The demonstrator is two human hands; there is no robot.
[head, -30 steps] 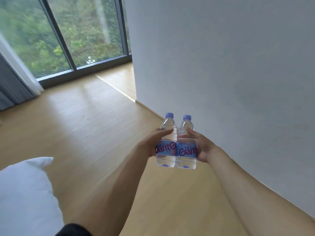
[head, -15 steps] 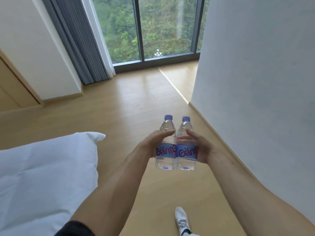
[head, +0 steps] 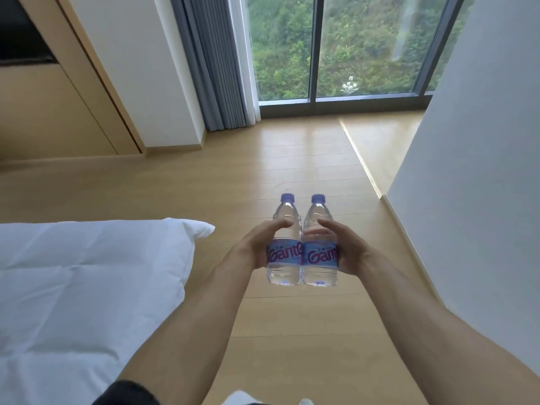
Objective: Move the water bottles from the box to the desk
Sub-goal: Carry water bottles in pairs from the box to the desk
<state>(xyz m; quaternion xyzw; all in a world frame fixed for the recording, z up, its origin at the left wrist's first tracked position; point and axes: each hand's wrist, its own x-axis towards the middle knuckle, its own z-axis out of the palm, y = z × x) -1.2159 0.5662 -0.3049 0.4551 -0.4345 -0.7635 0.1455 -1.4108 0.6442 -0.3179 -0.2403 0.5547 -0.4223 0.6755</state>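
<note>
Between two hands [head: 257,247], two bottles [head: 285,252]

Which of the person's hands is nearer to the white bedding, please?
Left. The left hand is on the side toward the white bedding; the right hand is beyond both bottles, toward the wall.

Open wooden floor [head: 292,159] runs ahead toward 12 o'clock, up to the window [head: 365,48]. The white wall [head: 473,171] closes in from 1 to 4 o'clock; the white bedding [head: 81,287] blocks 7 to 9 o'clock. At 10 to 11 o'clock stand a wooden cabinet [head: 58,112] and a grey curtain [head: 216,68].
</note>
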